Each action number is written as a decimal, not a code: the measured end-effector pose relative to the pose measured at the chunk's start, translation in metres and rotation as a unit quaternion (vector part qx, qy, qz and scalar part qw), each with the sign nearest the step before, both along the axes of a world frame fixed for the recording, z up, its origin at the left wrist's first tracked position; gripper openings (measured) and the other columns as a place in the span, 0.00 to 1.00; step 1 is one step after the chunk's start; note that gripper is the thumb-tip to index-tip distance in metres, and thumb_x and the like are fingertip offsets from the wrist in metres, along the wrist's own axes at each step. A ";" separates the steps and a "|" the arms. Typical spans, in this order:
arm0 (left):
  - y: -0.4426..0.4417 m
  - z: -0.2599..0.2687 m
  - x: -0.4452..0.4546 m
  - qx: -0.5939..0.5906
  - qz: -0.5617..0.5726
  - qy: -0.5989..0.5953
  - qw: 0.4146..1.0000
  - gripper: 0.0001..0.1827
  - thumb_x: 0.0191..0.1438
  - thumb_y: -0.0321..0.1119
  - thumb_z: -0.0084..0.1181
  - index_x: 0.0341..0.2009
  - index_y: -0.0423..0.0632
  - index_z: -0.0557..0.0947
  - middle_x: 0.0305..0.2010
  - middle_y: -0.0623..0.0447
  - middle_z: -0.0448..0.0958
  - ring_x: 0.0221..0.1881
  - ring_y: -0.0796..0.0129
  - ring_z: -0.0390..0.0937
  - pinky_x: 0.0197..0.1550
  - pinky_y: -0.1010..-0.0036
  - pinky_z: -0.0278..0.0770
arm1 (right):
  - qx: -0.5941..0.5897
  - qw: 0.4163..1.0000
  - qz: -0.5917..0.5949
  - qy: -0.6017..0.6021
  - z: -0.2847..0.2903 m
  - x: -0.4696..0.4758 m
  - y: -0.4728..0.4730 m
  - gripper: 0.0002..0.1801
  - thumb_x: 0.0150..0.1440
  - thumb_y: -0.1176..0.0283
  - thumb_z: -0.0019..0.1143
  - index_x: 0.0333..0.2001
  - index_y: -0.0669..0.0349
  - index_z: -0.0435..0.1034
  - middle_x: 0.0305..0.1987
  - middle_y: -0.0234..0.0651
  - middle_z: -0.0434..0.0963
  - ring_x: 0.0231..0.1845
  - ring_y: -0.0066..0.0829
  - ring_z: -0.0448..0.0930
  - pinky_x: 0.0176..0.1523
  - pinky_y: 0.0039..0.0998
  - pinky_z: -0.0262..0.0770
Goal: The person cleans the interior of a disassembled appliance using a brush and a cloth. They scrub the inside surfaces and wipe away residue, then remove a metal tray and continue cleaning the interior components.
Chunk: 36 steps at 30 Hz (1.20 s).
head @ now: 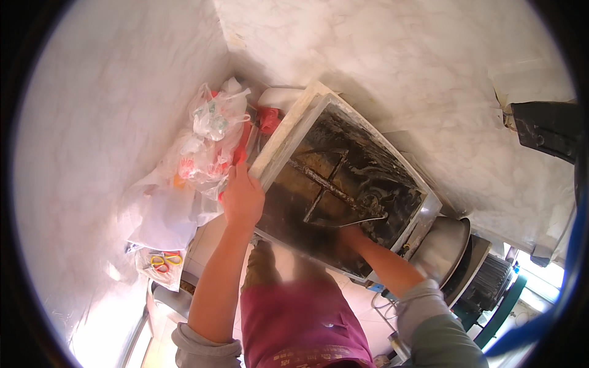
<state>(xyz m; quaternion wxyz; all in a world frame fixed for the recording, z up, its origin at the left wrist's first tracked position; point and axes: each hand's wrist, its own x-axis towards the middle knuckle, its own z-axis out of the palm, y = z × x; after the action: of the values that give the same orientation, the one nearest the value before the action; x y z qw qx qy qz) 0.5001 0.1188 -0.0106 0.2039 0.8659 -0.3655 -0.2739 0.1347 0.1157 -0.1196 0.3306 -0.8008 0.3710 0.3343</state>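
Observation:
My left hand (244, 195) is at the left rim of a deep metal box (294, 124), its fingers at the outer corner of the rim. The box is blackened inside, with a rusty crossed bar (326, 184) and a bent metal rod (363, 221) in it. Inside the box, near its front wall, my right hand (349, 237) reaches down into shadow below the bent rod. Its fingers are blurred and dark, so what it touches cannot be told.
Plastic bags (214, 119) hang on the left wall, with scissors (161, 262) in a clear pouch below. A round metal vessel (439, 248) and a finned motor (492, 280) stand to the right of the box. A black object (545, 129) is mounted at the far right.

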 end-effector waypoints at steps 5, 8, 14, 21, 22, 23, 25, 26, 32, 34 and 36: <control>0.003 -0.002 0.000 -0.002 0.018 0.018 1.000 0.12 0.59 0.33 0.45 0.47 0.44 0.72 0.49 0.41 0.72 0.48 0.43 0.75 0.49 0.51 0.73 | -0.043 0.998 0.008 0.041 0.133 0.002 -0.009 0.21 0.53 0.73 0.55 0.53 0.54 0.73 0.47 0.48 0.77 0.47 0.51 0.80 0.47 0.44 0.78; 0.001 0.004 0.000 0.009 0.011 0.020 1.000 0.12 0.59 0.33 0.45 0.46 0.43 0.72 0.49 0.40 0.72 0.49 0.43 0.75 0.49 0.51 0.73 | 0.026 0.994 0.094 0.056 0.196 0.018 -0.039 0.25 0.48 0.75 0.58 0.53 0.53 0.71 0.44 0.45 0.76 0.43 0.48 0.81 0.47 0.44 0.79; 0.004 -0.001 0.000 -0.023 0.014 0.011 1.000 0.12 0.58 0.33 0.46 0.46 0.42 0.72 0.48 0.40 0.73 0.47 0.43 0.76 0.48 0.52 0.73 | 0.075 0.943 0.325 0.022 0.227 0.058 -0.074 0.09 0.47 0.75 0.57 0.35 0.60 0.77 0.37 0.44 0.78 0.40 0.46 0.82 0.41 0.41 0.81; 0.005 -0.003 0.001 -0.025 0.017 0.016 0.999 0.12 0.58 0.34 0.47 0.45 0.43 0.73 0.46 0.41 0.73 0.46 0.45 0.76 0.48 0.53 0.74 | 0.158 0.906 0.376 0.115 0.172 0.063 -0.049 0.08 0.52 0.74 0.54 0.35 0.60 0.77 0.35 0.45 0.80 0.38 0.47 0.83 0.39 0.44 0.80; 0.004 -0.001 0.002 -0.020 0.013 0.029 0.999 0.13 0.57 0.34 0.48 0.44 0.42 0.72 0.46 0.41 0.73 0.48 0.46 0.75 0.50 0.53 0.73 | 0.155 0.902 0.382 0.125 0.163 0.068 -0.046 0.07 0.51 0.74 0.54 0.32 0.62 0.77 0.34 0.46 0.81 0.37 0.46 0.84 0.37 0.43 0.81; 0.004 -0.001 0.000 -0.024 0.015 0.026 0.999 0.13 0.57 0.34 0.48 0.44 0.42 0.72 0.46 0.41 0.73 0.48 0.46 0.76 0.50 0.53 0.73 | 0.152 0.899 0.388 0.135 0.160 0.071 -0.045 0.06 0.50 0.74 0.54 0.29 0.63 0.78 0.32 0.47 0.81 0.37 0.46 0.84 0.36 0.43 0.82; 0.006 -0.002 0.001 -0.030 0.023 0.015 0.999 0.13 0.57 0.34 0.49 0.44 0.42 0.72 0.46 0.41 0.73 0.47 0.46 0.76 0.50 0.53 0.73 | 0.135 0.903 0.391 0.114 0.163 0.078 -0.049 0.06 0.50 0.74 0.54 0.29 0.62 0.78 0.31 0.46 0.81 0.36 0.46 0.84 0.35 0.43 0.82; 0.006 -0.003 0.002 -0.035 0.023 0.011 0.999 0.13 0.56 0.34 0.49 0.44 0.42 0.72 0.46 0.41 0.73 0.47 0.46 0.76 0.50 0.54 0.73 | 0.127 0.905 0.392 0.103 0.166 0.082 -0.050 0.06 0.50 0.74 0.54 0.29 0.62 0.78 0.31 0.46 0.82 0.35 0.46 0.84 0.35 0.43 0.82; 0.005 -0.006 0.000 -0.018 0.018 0.011 1.000 0.13 0.56 0.35 0.49 0.44 0.43 0.72 0.46 0.42 0.73 0.47 0.47 0.76 0.49 0.54 0.73 | 0.151 0.897 0.409 0.070 0.177 0.058 -0.054 0.08 0.53 0.73 0.53 0.35 0.58 0.78 0.34 0.39 0.83 0.39 0.46 0.83 0.41 0.41 0.81; 0.005 -0.003 0.001 -0.031 0.020 0.001 0.999 0.12 0.56 0.34 0.49 0.43 0.43 0.72 0.45 0.42 0.73 0.46 0.47 0.76 0.49 0.54 0.74 | 0.162 0.908 0.379 0.084 0.162 0.060 -0.055 0.07 0.51 0.73 0.54 0.32 0.60 0.78 0.33 0.44 0.82 0.38 0.46 0.84 0.39 0.43 0.81; 0.003 -0.003 0.001 -0.040 0.020 -0.005 0.999 0.12 0.56 0.34 0.49 0.43 0.43 0.72 0.45 0.42 0.73 0.45 0.47 0.76 0.48 0.54 0.74 | 0.173 0.912 0.362 0.086 0.156 0.065 -0.064 0.07 0.50 0.72 0.55 0.30 0.61 0.78 0.33 0.46 0.81 0.38 0.47 0.84 0.38 0.44 0.81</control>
<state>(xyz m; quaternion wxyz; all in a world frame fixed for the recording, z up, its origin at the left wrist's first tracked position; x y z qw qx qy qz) 0.5011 0.1220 -0.0137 0.2417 0.8657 -0.3597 -0.2505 0.1995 0.0520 0.0364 0.2868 -0.7788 0.0192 0.5576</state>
